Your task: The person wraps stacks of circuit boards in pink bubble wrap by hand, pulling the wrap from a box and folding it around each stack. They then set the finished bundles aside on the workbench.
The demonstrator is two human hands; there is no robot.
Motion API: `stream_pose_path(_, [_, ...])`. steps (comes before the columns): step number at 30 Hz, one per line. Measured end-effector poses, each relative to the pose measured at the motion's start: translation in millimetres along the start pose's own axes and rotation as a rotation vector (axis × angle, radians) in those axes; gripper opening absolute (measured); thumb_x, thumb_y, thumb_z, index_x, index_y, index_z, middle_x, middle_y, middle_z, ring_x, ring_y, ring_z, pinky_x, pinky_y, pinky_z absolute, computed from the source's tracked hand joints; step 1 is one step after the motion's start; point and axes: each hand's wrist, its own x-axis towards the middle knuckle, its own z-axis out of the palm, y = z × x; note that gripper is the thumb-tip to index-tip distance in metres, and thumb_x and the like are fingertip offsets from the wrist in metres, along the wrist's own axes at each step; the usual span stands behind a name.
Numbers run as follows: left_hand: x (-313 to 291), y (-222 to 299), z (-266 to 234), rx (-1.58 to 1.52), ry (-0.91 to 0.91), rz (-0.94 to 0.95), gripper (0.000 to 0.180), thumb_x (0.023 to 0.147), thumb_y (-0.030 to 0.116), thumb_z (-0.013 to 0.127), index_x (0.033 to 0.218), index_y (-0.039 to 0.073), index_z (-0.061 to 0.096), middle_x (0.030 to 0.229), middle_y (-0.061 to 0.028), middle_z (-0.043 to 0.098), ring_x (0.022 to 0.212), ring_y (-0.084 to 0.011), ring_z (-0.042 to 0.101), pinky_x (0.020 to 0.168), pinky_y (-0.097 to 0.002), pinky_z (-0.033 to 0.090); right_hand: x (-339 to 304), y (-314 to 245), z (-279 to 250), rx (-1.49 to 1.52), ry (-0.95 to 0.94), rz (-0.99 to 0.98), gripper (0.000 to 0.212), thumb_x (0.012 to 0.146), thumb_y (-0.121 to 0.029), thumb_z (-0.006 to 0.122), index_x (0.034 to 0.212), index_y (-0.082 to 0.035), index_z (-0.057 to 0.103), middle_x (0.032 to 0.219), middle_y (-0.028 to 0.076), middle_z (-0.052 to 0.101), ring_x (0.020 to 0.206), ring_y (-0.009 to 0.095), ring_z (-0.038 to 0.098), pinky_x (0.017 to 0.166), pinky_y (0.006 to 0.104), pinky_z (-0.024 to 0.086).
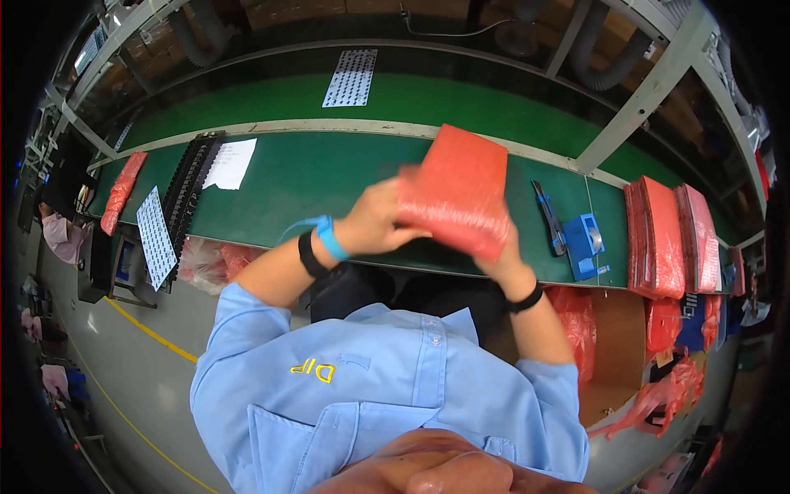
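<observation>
A flat red bubble-wrap bag (461,177) is held up over the green bench, tilted, its lower edge toward me. My left hand (378,216) grips its left side, with the thumb along the lower edge; motion blurs some fingers. My right hand (505,265) is closed round its lower right corner, and most of those fingers are hidden behind the bag. Whatever lies inside the wrap cannot be made out. To the right of the bag lie a blue and black utility knife (550,218) and a blue tape dispenser (586,245).
Wrapped red packs (654,239) stand stacked at the bench's right end. On the left are a black slotted rack (191,181), a white paper (230,164), a patterned white panel (156,237) and a red packet (125,193). Another panel (350,78) lies on the green belt behind the rail.
</observation>
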Motion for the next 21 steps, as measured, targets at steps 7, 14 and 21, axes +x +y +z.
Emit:
stream_pose_path(7, [-44,-2,23,0.040,-0.336,-0.379,0.028,0.080,0.018,0.077,0.103,0.004,0.068,0.091,-0.0127,0.070,0.079,-0.0270,0.067,0.070,-0.0358,0.054,-60,-1,18,-0.132,0.063,0.317,0.025,0.081,-0.004,0.074,0.105,-0.002,0.066,0.116,0.011,0.063,0.098,0.021,0.062,0.085,0.0316,0.049])
stream_pose_path(14, [-6,-150,8,-0.440,-0.266,-1.029,0.033,0.083,0.027,0.076,0.103,0.002,0.069,0.078,-0.0070,0.070,0.067,-0.0144,0.065,0.061,-0.0293,0.053,-39,23,17,0.110,0.261,0.587,0.013,0.086,0.001,0.069,0.098,0.003,0.064,0.091,0.002,0.067,0.081,0.006,0.060,0.071,0.0218,0.049])
stream_pose_path(21, [57,-269,19,1.121,-0.085,-1.099,0.099,0.070,0.067,0.070,0.139,0.002,0.042,0.126,-0.0234,0.059,0.114,-0.0360,0.059,0.099,-0.0431,0.044,-40,21,19,0.049,0.291,0.603,0.008,0.086,-0.001,0.070,0.091,0.002,0.064,0.081,0.001,0.065,0.073,0.004,0.055,0.064,0.0216,0.046])
